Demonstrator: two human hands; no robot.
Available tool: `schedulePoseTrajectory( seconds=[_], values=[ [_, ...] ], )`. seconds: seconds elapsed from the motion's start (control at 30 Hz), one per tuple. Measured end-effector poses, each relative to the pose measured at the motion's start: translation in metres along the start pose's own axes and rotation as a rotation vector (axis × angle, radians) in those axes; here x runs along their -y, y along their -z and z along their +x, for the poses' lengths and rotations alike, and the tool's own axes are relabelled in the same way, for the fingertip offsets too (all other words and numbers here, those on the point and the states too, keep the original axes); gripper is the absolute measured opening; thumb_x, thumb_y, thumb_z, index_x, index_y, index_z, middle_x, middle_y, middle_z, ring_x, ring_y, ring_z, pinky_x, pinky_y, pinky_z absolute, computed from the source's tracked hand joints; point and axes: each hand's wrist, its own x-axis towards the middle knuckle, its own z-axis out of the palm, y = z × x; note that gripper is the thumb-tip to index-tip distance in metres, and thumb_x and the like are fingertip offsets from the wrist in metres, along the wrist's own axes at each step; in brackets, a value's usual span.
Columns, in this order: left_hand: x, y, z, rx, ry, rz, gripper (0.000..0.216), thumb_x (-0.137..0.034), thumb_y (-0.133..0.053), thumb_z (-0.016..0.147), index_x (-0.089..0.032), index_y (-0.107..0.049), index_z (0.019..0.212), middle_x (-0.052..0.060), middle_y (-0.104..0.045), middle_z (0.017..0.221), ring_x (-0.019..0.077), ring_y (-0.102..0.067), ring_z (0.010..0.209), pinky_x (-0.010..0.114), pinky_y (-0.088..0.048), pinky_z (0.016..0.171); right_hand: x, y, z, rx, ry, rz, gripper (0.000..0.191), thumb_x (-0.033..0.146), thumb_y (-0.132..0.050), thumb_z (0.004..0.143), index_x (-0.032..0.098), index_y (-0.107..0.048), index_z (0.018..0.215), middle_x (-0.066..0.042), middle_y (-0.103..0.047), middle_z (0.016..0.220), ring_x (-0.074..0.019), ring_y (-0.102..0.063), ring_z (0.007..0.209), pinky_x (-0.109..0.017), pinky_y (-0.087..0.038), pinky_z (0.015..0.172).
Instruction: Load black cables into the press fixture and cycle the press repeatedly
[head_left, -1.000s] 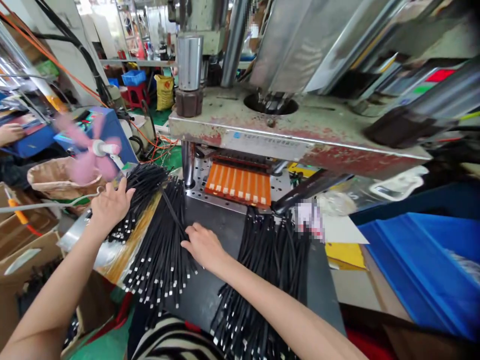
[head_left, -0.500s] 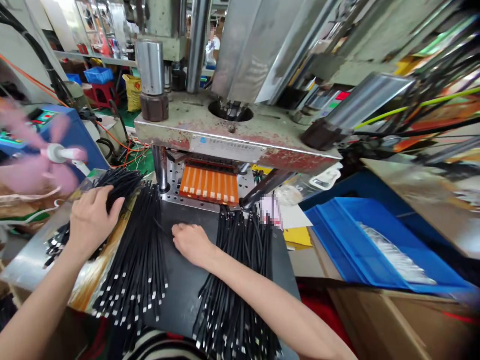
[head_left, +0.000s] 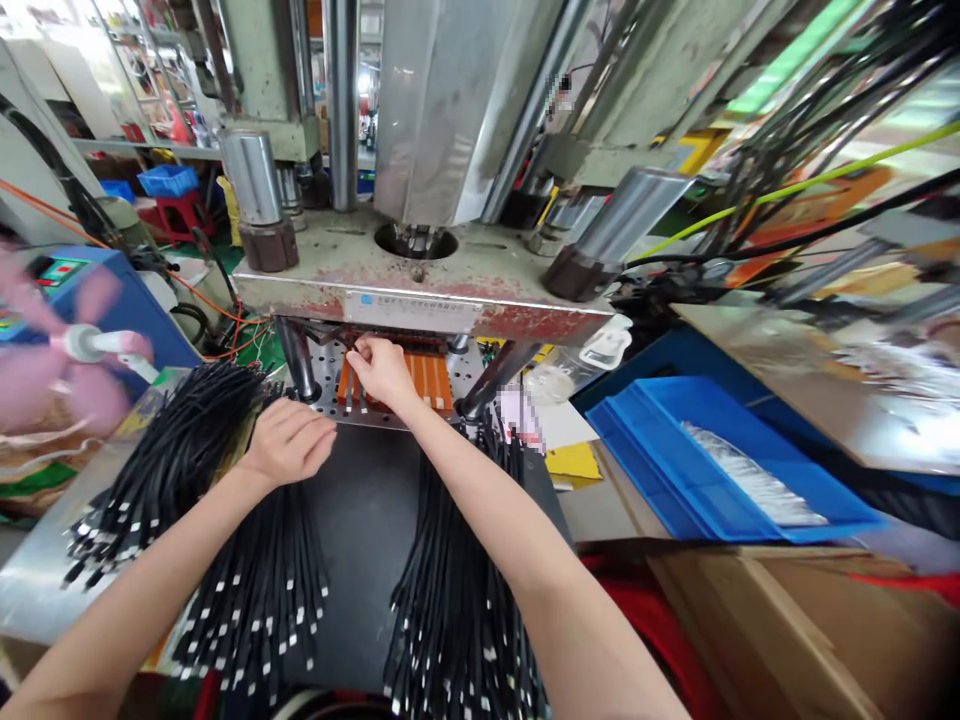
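My right hand (head_left: 381,370) reaches under the press and over the left part of an orange slotted block (head_left: 431,375). Its fingers are pinched together, and what they hold, if anything, is too small to make out. My left hand (head_left: 291,440) hovers by the upper end of the middle bundle of black cables (head_left: 262,590), its fingers curled closed and their contents hidden. Another bundle of black cables (head_left: 165,450) lies to its left. Beneath my right forearm is a third bundle of black cables (head_left: 442,590). Many cable ends are silvery.
The press (head_left: 420,290) stands ahead, with thick steel posts (head_left: 495,380) on both sides of the block. A pink fan (head_left: 82,345) is at the left. Blue trays (head_left: 720,470) with pale pieces sit at the right, near a cardboard box (head_left: 787,620).
My right hand has moved forward from the black tabletop to the orange block. My left hand has left the left bundle, moved right and curled closed. The view has shifted slightly.
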Motion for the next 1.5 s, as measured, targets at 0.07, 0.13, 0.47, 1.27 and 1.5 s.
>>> schedulePoseTrajectory(
  seconds=[0.07,0.13,0.47,1.27,1.5],
  values=[
    [0.004,-0.012,0.002,0.136,-0.006,-0.010,0.021,-0.014,-0.057,0.087,-0.014,-0.067,0.105,0.010,-0.074,0.100,0.0217,-0.070,0.096,0.036,-0.056,0.083,-0.006,-0.004,0.006,-0.014,-0.051,0.006,0.017,0.027,-0.055,0.089,0.017,-0.066,0.082,-0.003,-0.070,0.074,-0.0178,-0.065,0.075,-0.025,-0.043,0.074],
    [0.012,-0.024,0.001,0.247,0.032,-0.053,0.033,-0.013,-0.051,0.091,-0.012,-0.062,0.122,0.014,-0.067,0.124,0.0234,-0.060,0.121,0.041,-0.052,0.100,-0.011,-0.006,0.010,-0.012,-0.092,0.013,0.018,0.028,-0.057,0.089,0.017,-0.067,0.079,-0.004,-0.072,0.074,-0.0185,-0.067,0.077,-0.026,-0.044,0.076],
    [0.025,-0.040,0.011,0.375,-0.011,-0.020,0.034,-0.010,-0.043,0.094,-0.009,-0.062,0.122,0.016,-0.068,0.120,0.0235,-0.063,0.118,0.041,-0.052,0.103,-0.012,0.007,-0.004,-0.018,-0.023,-0.074,0.008,0.017,-0.061,0.084,0.019,-0.068,0.087,-0.004,-0.071,0.079,-0.0186,-0.066,0.078,-0.028,-0.045,0.077],
    [0.082,-0.122,0.112,0.857,0.583,-0.149,0.048,-0.025,-0.027,0.097,-0.015,-0.047,0.139,0.010,-0.055,0.141,0.0191,-0.051,0.129,0.033,-0.038,0.109,-0.013,0.006,-0.008,0.014,-0.231,-0.344,0.028,0.045,-0.063,0.085,0.019,-0.063,0.097,-0.012,-0.064,0.104,-0.0293,-0.060,0.099,-0.045,-0.042,0.088],
    [0.045,-0.069,0.053,0.601,0.565,-0.206,0.058,-0.031,-0.007,0.102,-0.009,-0.036,0.146,0.014,-0.041,0.152,0.0184,-0.035,0.142,0.035,-0.033,0.115,-0.053,0.045,-0.074,-0.213,-0.020,-0.227,0.023,0.036,-0.052,0.092,0.017,-0.063,0.093,-0.010,-0.067,0.091,-0.0221,-0.061,0.089,-0.032,-0.045,0.082]
  ],
)
